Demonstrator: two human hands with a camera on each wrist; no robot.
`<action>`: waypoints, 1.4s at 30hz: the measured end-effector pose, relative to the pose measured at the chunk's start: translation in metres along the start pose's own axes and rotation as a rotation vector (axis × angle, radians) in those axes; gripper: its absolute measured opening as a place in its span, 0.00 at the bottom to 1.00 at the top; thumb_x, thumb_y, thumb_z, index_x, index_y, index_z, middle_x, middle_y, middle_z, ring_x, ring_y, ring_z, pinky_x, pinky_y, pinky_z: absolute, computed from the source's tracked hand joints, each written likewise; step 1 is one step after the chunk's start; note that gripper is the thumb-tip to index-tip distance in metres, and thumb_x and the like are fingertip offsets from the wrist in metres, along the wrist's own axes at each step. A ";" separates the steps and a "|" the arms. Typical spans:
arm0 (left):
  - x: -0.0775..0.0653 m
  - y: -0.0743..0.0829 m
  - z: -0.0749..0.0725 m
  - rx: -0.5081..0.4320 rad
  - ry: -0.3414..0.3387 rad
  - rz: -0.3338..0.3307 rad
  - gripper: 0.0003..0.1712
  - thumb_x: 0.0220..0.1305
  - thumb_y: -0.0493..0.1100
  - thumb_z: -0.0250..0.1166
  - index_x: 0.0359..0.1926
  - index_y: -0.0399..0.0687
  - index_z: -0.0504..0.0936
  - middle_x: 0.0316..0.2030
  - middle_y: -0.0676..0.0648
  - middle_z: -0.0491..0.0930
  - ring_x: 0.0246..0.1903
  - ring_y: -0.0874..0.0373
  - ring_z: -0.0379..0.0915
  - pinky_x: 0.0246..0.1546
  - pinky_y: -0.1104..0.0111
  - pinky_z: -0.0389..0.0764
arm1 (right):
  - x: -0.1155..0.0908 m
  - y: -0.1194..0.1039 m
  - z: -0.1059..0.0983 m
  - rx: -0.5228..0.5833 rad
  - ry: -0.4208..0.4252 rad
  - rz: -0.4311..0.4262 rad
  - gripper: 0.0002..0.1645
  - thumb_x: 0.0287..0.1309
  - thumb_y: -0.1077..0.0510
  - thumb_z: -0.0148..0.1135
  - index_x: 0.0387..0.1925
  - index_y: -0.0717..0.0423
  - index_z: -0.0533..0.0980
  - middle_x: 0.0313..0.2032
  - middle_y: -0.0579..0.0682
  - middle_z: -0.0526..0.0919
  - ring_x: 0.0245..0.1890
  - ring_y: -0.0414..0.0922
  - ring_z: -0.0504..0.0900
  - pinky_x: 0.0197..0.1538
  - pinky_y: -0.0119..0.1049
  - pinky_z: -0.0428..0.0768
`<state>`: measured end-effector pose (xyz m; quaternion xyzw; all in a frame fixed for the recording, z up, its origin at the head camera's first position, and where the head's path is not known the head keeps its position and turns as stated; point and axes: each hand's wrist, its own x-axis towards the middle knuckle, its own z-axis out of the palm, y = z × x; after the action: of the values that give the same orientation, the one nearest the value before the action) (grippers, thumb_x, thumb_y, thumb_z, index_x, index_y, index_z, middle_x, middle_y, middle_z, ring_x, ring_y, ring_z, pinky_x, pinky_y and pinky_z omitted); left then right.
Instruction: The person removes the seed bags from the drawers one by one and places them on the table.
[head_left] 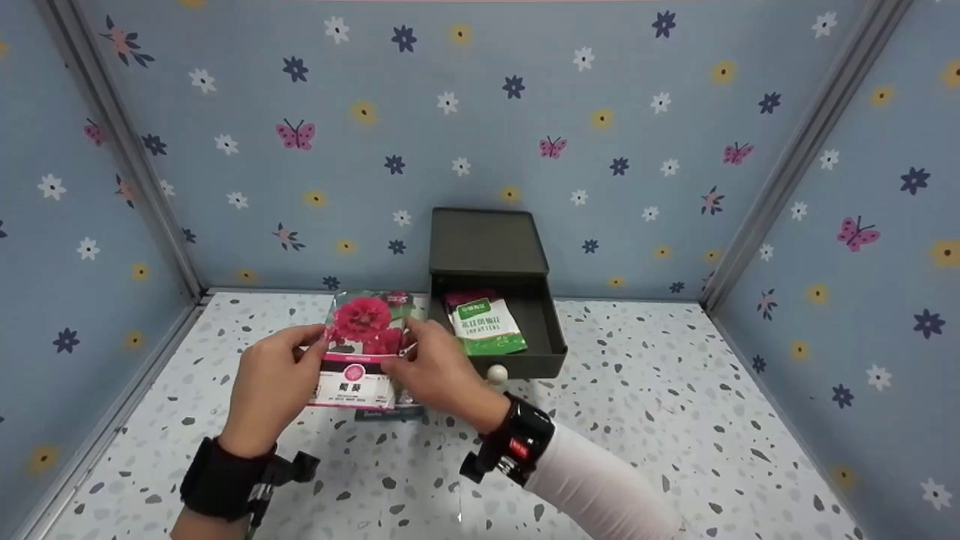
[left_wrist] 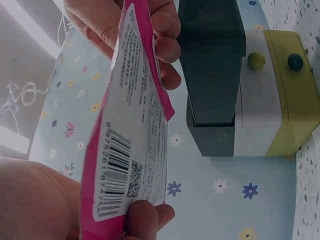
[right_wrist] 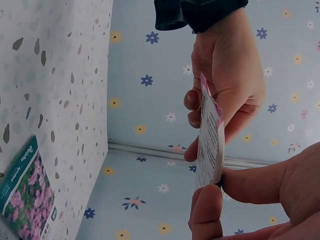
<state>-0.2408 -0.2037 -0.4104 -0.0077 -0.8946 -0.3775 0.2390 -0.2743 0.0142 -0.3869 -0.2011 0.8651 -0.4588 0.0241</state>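
Note:
Both hands hold up a flower seed packet (head_left: 360, 382) with a red bloom above a white and pink label. My left hand (head_left: 274, 379) pinches its left edge, and my right hand (head_left: 442, 371) pinches the right edge. Its printed back (left_wrist: 132, 125), with a barcode, faces the left wrist camera. Under it on the table lies another packet (right_wrist: 31, 197) with pink flowers and a teal top band, mostly covered in the head view. To the right, a green and white packet (head_left: 491, 330) lies inside the pulled-out dark green drawer (head_left: 544, 322), over a darker pink one.
The dark drawer tops a small cabinet with a white drawer (left_wrist: 260, 95) and a yellow-green drawer (left_wrist: 295, 95) below, each with a round knob. It stands against the blue flowered back wall (head_left: 480, 112). Side walls flank the speckled table (head_left: 637, 420).

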 end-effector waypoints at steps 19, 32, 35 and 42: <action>0.004 -0.046 0.012 0.020 0.034 -0.072 0.17 0.79 0.39 0.69 0.61 0.32 0.89 0.48 0.33 0.91 0.40 0.43 0.85 0.37 0.56 0.77 | 0.016 0.017 0.049 -0.087 0.034 0.004 0.19 0.68 0.63 0.76 0.57 0.58 0.82 0.45 0.46 0.78 0.41 0.38 0.76 0.44 0.31 0.81; 0.007 -0.080 0.031 0.009 -0.076 -0.119 0.19 0.81 0.40 0.66 0.63 0.32 0.88 0.52 0.31 0.89 0.44 0.42 0.87 0.36 0.58 0.81 | 0.025 0.047 0.079 -0.012 0.041 0.070 0.20 0.68 0.65 0.75 0.59 0.58 0.81 0.46 0.46 0.78 0.44 0.39 0.78 0.51 0.33 0.84; 0.008 -0.087 0.037 -0.004 -0.110 -0.136 0.19 0.82 0.40 0.66 0.64 0.32 0.87 0.53 0.31 0.89 0.44 0.43 0.86 0.34 0.60 0.81 | 0.026 0.054 0.084 0.054 0.026 0.106 0.23 0.69 0.67 0.73 0.63 0.58 0.80 0.49 0.49 0.83 0.43 0.39 0.81 0.47 0.32 0.85; 0.010 -0.099 0.048 -0.005 -0.133 -0.160 0.19 0.80 0.39 0.67 0.63 0.31 0.87 0.53 0.31 0.89 0.50 0.39 0.86 0.46 0.52 0.82 | 0.033 0.068 0.095 0.216 0.002 0.176 0.27 0.71 0.71 0.68 0.69 0.56 0.77 0.53 0.51 0.90 0.33 0.40 0.84 0.35 0.34 0.86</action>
<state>-0.2889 -0.2441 -0.5014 0.0382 -0.9054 -0.3963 0.1479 -0.3050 -0.0381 -0.4919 -0.1204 0.8249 -0.5457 0.0850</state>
